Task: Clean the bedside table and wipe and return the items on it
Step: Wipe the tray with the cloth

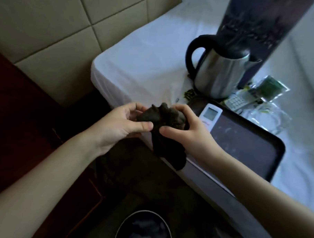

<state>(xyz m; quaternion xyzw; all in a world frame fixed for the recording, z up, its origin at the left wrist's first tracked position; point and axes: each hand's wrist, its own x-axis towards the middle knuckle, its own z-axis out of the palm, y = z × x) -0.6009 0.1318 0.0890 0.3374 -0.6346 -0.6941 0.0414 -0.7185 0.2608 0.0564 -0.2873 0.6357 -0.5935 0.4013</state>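
The white bed [140,53] carries a dark tray [253,150], a steel kettle [220,71] and a remote [210,114]. At its corner edge, left hand [120,124] and right hand [189,130] each pinch a bunched dark cloth [163,116], fingers curled, its tail hanging.

Nothing here can be read with any certainty. The tall dark box [253,30] behind the kettle [221,74] carries pale lettering down its face, blurred past reading. The white remote control [209,115] shows a grey display with no legible digits. The phone [236,102] has a keypad whose marks are too small to tell, and the green packet [270,87] beside it bears print that is likewise illegible.
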